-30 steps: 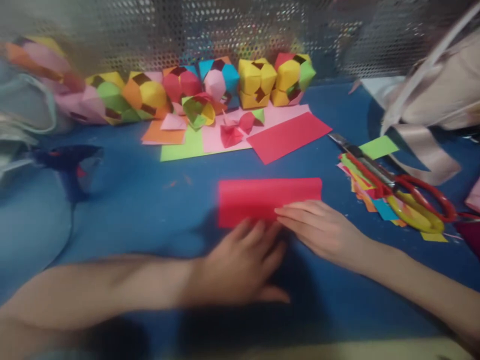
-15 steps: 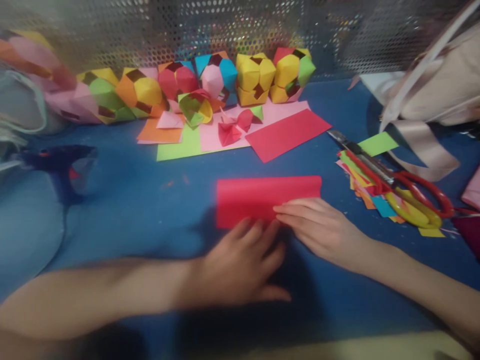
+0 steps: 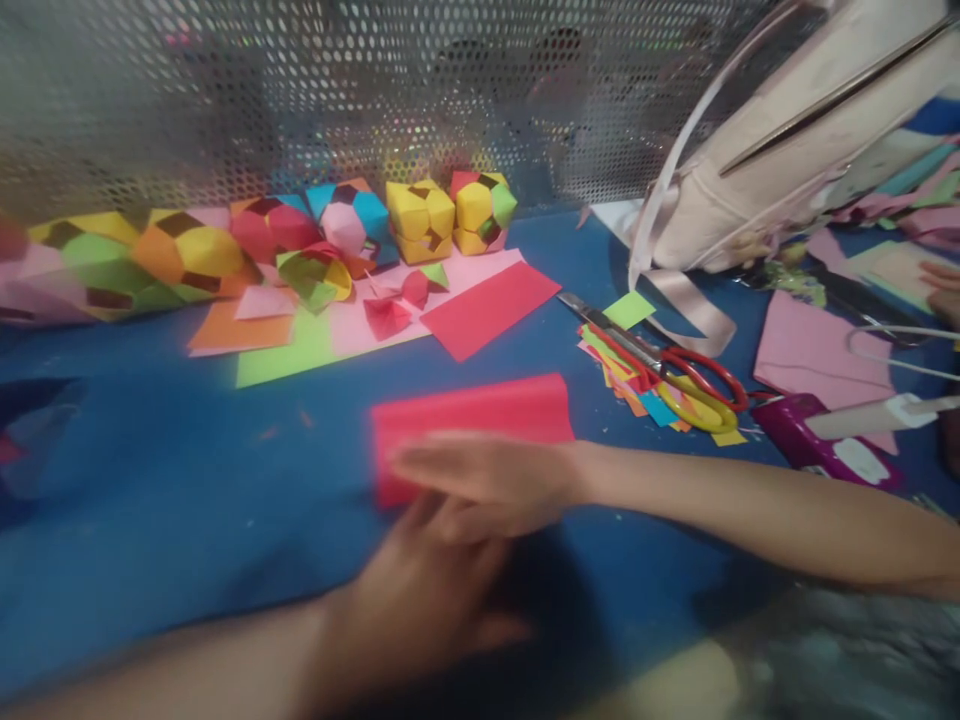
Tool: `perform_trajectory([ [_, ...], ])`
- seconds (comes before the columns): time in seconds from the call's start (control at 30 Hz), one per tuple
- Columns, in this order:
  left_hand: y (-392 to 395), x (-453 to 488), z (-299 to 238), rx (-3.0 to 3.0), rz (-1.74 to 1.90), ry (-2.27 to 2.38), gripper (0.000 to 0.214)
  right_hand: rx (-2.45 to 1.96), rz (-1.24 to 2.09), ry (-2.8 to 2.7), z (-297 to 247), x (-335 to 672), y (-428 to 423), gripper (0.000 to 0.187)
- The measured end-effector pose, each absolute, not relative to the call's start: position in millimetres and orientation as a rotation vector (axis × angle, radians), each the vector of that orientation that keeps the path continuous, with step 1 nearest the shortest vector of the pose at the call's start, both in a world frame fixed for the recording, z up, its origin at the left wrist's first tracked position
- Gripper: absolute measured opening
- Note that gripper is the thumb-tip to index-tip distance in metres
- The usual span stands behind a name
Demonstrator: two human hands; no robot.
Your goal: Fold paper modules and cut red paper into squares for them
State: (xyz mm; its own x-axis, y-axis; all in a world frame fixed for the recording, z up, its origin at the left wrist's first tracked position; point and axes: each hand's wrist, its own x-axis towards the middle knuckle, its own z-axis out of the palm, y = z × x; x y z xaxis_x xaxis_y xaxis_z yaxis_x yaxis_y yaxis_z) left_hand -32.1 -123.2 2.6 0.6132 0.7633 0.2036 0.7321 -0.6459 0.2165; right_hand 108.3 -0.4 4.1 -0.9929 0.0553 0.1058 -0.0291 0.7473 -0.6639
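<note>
A folded red paper [image 3: 480,415] lies on the blue table [image 3: 150,520] in front of me. My right hand [image 3: 487,480] lies flat across its near edge, fingers stretched out to the left and pressing on it. Just below, my left hand [image 3: 420,590] rests at the paper's near edge, partly under the right hand; it is blurred and its fingers look loosely extended. Neither hand grips anything that I can see.
A row of coloured paper cubes [image 3: 420,210] stands along the perforated metal wall, with flat paper sheets [image 3: 487,310] before them. Red and yellow scissors [image 3: 675,370] lie on paper scraps to the right. A beige bag [image 3: 787,150] and a pink sheet [image 3: 817,350] sit at the far right.
My right hand has slid left across the red paper's near edge, now over the left hand. The view has shifted right and up, showing more of the bag.
</note>
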Motion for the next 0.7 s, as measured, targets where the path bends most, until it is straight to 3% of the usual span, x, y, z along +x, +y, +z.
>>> perform_trajectory([
  [0.33, -119.4, -33.2, 2.6, 2.897, 0.411, 1.256, 0.071, -0.118, 0.834, -2.951, -2.6, 139.8, 16.3, 0.079],
  [0.7, -121.3, -36.2, 2.6, 2.961, 0.366, 1.240, 0.070, -0.574, 0.578, -3.097, 5.6, 194.0, 32.4, 0.084],
])
